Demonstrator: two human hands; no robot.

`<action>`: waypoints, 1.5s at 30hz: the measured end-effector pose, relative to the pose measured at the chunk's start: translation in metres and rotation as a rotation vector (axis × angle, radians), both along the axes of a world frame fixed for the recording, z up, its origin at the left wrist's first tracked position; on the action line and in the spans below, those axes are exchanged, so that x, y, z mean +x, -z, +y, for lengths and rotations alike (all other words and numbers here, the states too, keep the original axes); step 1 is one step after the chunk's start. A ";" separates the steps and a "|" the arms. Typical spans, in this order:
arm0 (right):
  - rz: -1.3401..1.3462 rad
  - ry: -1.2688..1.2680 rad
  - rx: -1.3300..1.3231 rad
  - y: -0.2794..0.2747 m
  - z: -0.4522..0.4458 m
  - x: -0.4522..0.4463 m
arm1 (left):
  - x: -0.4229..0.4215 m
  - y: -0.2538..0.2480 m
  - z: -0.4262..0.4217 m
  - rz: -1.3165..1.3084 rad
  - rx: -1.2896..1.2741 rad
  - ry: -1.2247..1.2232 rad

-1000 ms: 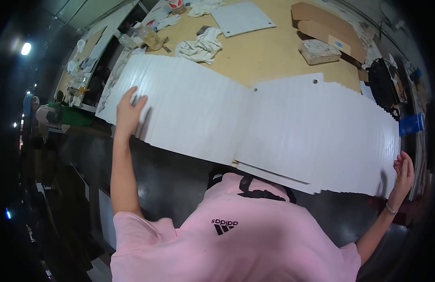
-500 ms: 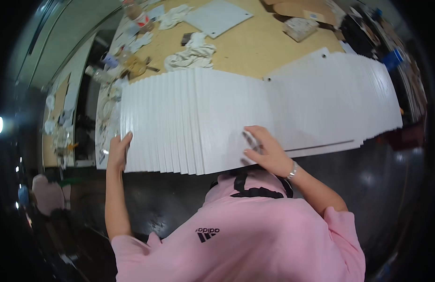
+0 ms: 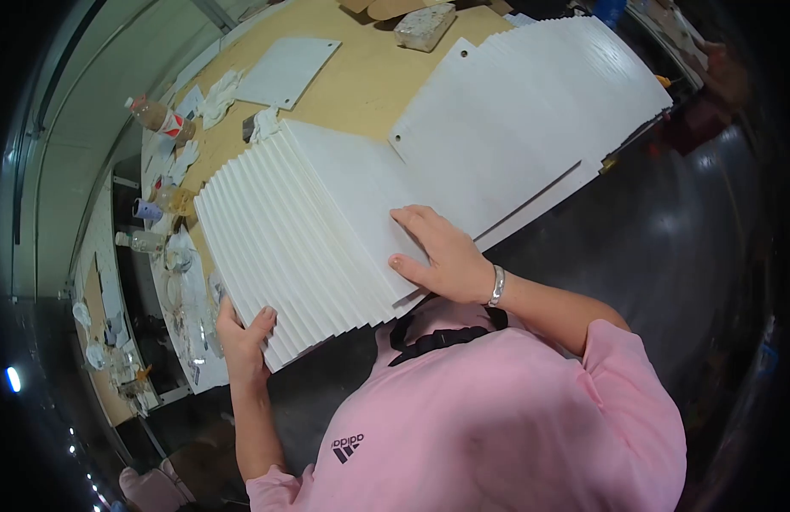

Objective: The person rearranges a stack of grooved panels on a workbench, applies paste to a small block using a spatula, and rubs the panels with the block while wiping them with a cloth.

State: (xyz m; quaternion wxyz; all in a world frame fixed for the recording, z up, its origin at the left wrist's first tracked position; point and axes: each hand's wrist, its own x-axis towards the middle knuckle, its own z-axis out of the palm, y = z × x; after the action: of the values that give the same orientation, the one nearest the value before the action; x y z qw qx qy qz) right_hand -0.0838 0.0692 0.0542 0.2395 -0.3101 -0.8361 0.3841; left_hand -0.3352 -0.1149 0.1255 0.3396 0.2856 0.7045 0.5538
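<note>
A row of overlapping white panels is fanned out in front of me, their edges forming narrow steps. At the near left corner, my left hand grips the outermost panels, thumb on top and fingers round the edge. My right hand rests on the broad top panel of this row, fingers stretched out and thumb apart. To its right lies another fanned group of white panels, with dark round holes at the corners of its top panel.
A separate white panel lies on the yellowish table. Beyond are a whitish block and white cloths. Bottles, including a red-labelled bottle, stand along the left. Dark floor borders the table at right.
The view has turned, so the table and panels appear slanted. The left row of panels is angled more toward me. My right hand, raised before, now lies on the panel; my left still grips the end.
</note>
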 end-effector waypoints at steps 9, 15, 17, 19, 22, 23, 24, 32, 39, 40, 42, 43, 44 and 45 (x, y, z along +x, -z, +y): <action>0.680 0.261 -0.063 -0.057 0.048 0.045 | 0.073 -0.014 0.102 0.262 -0.127 0.249; 0.694 0.538 -0.077 -0.036 0.088 0.081 | 0.111 -0.008 0.137 0.454 -0.166 0.356; 0.702 0.613 -0.020 -0.025 0.095 0.088 | 0.113 -0.003 0.141 0.535 -0.191 0.377; 0.625 0.722 0.256 -0.015 0.105 0.093 | 0.113 0.009 0.143 0.606 -0.183 0.404; 0.454 0.838 0.618 -0.006 0.113 0.111 | 0.115 0.020 0.138 0.803 -0.270 0.502; 0.437 0.826 0.661 -0.008 0.110 0.117 | 0.116 0.021 0.136 0.884 -0.313 0.536; 0.415 0.816 0.698 -0.012 0.104 0.121 | 0.113 0.022 0.134 0.881 -0.314 0.546; 0.430 1.133 0.269 0.033 0.065 0.164 | 0.072 -0.007 0.245 0.594 0.073 0.623; 0.710 1.150 -0.353 0.045 0.063 0.148 | 0.080 0.038 0.478 0.473 -0.058 0.770; 0.743 1.138 -0.369 0.044 0.066 0.144 | 0.087 0.037 0.489 0.379 -0.166 0.763; 0.800 1.124 -0.405 0.042 0.073 0.136 | 0.108 0.015 0.482 0.447 -0.347 0.811; 0.896 1.029 -0.472 0.027 0.075 0.129 | 0.121 0.005 0.473 0.478 -0.445 0.837; 0.918 1.028 -0.459 0.021 0.076 0.116 | 0.122 0.009 0.472 0.482 -0.442 0.883; 0.927 1.136 -0.393 0.025 0.084 0.102 | 0.117 0.011 0.472 0.487 -0.438 0.927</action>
State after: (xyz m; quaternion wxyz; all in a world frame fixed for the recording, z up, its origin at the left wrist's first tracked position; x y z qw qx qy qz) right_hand 0.0179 0.1534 0.0296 0.6679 -0.5367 -0.2778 0.4344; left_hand -0.2186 0.3567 0.1141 0.4261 0.6075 0.6620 0.1059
